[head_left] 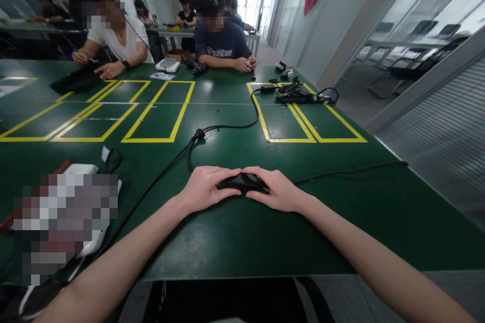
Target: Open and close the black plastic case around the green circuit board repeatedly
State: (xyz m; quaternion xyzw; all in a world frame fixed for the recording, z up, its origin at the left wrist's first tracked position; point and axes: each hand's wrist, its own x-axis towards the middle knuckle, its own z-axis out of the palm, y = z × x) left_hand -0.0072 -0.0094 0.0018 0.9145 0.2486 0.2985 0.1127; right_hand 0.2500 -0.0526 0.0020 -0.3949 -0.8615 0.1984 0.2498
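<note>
A small black block-shaped device lies on the green table in front of me. My left hand rests on its left side with fingers curled over its top edge. My right hand covers its right side, fingers bent round it. Both hands grip it together. A black cable runs from under my right hand off to the right. Another black cable loops away to the left and back.
Yellow tape rectangles mark the table's middle. A heap of black cables and adapters lies at the far right. Two people sit across the table handling small items. White objects lie at my near left. The table's right edge drops to a grey floor.
</note>
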